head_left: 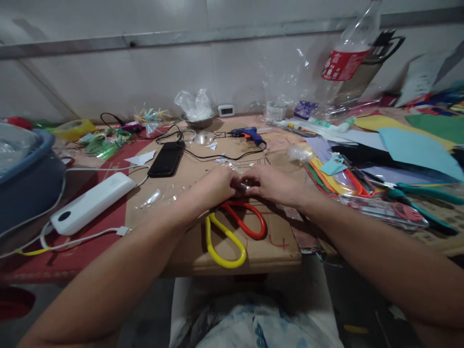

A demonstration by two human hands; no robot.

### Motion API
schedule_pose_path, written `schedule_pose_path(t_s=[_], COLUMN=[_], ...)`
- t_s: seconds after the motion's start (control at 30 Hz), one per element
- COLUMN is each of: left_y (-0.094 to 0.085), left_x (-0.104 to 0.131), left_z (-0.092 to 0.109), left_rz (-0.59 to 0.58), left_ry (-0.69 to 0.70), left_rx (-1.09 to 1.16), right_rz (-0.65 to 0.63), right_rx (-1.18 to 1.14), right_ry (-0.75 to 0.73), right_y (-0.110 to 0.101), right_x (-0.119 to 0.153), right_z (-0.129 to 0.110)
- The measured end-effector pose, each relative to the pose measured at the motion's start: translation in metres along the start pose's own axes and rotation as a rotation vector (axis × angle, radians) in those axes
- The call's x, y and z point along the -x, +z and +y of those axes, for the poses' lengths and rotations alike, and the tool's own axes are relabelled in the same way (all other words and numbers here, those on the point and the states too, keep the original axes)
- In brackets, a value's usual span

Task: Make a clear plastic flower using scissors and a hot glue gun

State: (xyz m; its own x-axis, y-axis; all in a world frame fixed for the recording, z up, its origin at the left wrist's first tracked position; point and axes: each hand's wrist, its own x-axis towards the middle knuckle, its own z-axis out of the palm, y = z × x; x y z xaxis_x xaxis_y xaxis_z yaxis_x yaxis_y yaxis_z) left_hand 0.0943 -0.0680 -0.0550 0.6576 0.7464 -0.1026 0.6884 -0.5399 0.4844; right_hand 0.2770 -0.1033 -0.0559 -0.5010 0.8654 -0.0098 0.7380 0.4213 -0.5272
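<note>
My left hand [219,183] and my right hand [268,184] meet over the cardboard in the middle of the table. Both are closed, fingertips pinched round a small piece of clear plastic [245,186], mostly hidden by the fingers. Just below them lies a pair of scissors [227,264] with one yellow and one red handle loop; its blades are hidden under my hands. More bits of clear plastic [152,198] are scattered left of my left wrist.
A black phone [166,159] and a white power strip [93,203] lie left. Behind my hands rests a blue glue gun [250,134] with its cord. Coloured sheets [416,150], green-handled pliers [427,191] and a tilted bottle [342,63] occupy the right; a blue tub [32,183] stands far left.
</note>
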Motion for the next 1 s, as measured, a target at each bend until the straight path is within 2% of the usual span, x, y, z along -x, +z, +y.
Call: schedule_pose_path(t_s=[0.2,0.4,0.6,0.73,0.87,1.0], left_y=[-0.001,-0.005,-0.004,-0.001,0.001,0.001], left_x=[-0.001,0.002,0.001,0.0,0.001,0.001], left_z=[-0.005,-0.001,-0.001,-0.002,0.003,0.005], left_rz=[-0.023,0.016,0.071,0.058,0.001,0.028], left_ry=[0.067,0.018,-0.015,0.032,0.053,0.073], left_rx=[0.128,0.002,-0.105,-0.048,0.076,0.106], right_rz=[0.03,0.038,-0.009,-0.069,-0.029,0.011], right_rx=[-0.029,-0.008,0.09,0.202,0.167,0.095], right_ry=[0.021,0.021,0.066,0.175,0.211,0.204], right_y=[0.0,-0.003,-0.018,-0.02,-0.012,-0.008], right_x=[0.001,0.003,0.008,0.009,0.006,0.005], right_z=[0.001,0.001,-0.003,-0.007,-0.009,-0.008])
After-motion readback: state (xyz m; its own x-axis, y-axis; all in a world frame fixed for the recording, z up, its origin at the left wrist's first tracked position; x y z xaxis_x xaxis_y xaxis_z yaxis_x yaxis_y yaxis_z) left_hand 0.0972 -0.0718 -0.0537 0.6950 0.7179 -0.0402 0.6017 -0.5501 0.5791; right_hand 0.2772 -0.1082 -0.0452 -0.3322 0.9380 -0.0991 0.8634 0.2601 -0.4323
